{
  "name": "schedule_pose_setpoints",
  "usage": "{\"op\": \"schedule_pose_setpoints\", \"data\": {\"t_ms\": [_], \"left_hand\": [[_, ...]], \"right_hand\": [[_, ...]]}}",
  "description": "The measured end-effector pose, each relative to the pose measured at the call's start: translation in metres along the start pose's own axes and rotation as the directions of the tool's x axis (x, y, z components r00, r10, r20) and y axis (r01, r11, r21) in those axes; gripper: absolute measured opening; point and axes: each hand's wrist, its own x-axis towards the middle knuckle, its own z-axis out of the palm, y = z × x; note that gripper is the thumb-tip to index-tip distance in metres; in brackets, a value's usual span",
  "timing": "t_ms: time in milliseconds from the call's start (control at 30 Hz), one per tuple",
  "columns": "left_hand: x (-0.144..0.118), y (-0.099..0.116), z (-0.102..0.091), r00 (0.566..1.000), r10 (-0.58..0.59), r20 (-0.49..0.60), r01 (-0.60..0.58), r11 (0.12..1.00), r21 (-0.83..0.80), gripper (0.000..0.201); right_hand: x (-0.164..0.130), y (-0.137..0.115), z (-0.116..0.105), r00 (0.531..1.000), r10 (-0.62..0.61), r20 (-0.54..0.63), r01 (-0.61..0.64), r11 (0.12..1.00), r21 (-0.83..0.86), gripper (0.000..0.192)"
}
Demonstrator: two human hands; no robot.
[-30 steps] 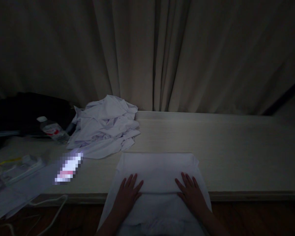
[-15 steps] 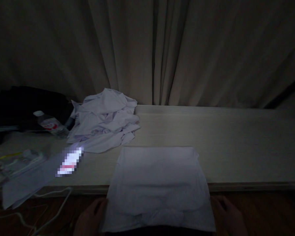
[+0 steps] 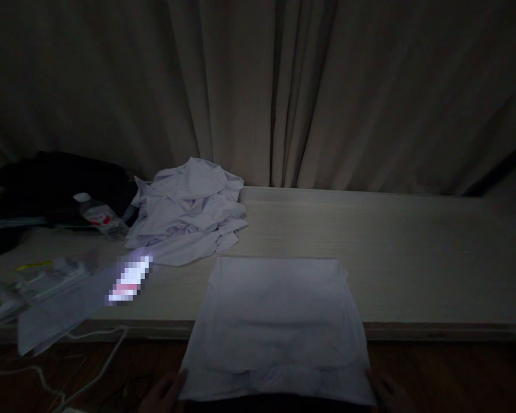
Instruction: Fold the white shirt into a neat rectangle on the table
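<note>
A folded white garment [image 3: 279, 310] lies with its far part on the table and its near part draped over the front edge. My left hand [image 3: 164, 393] is closed at its lower left corner, fingertips at the cloth's edge. At the lower right corner, my right hand [image 3: 389, 391] pinches the opposite edge. Both hands are dim and partly cut off by the bottom of the view. Beyond the garment, to the left, sits a crumpled heap of white cloth [image 3: 191, 209].
On the left are a clear bottle [image 3: 103, 221] with a white cap, a dark cloth pile [image 3: 64, 189], a lit blurred screen [image 3: 131, 278] and papers [image 3: 60, 315]. A white cable [image 3: 98, 373] hangs off the table [image 3: 413, 258]. Curtains [image 3: 241, 103] stand behind.
Both hands have moved down along the garment's sides toward its near corners. The garment stays nearly in place, while the background has shifted slightly right in view.
</note>
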Motion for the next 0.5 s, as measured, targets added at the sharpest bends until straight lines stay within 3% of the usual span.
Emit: {"op": "schedule_pose_setpoints", "data": {"t_ms": [133, 367, 500], "left_hand": [[-0.003, 0.012, -0.007, 1.000, -0.013, 0.015, 0.013, 0.999, 0.044, 0.047], [0.000, 0.016, -0.027, 0.999, 0.000, -0.037, 0.001, 1.000, 0.019, 0.048], [0.003, 0.007, -0.035, 1.000, -0.005, -0.011, 0.006, 0.997, 0.082, 0.044]], "right_hand": [[-0.003, -0.009, -0.006, 0.998, 0.016, 0.067, -0.017, 1.000, 0.015, 0.055], [0.000, -0.011, -0.030, 0.993, 0.094, -0.072, -0.083, 0.987, 0.135, 0.054], [0.001, -0.006, -0.035, 0.992, 0.119, -0.050, -0.111, 0.985, 0.135, 0.059]]}}
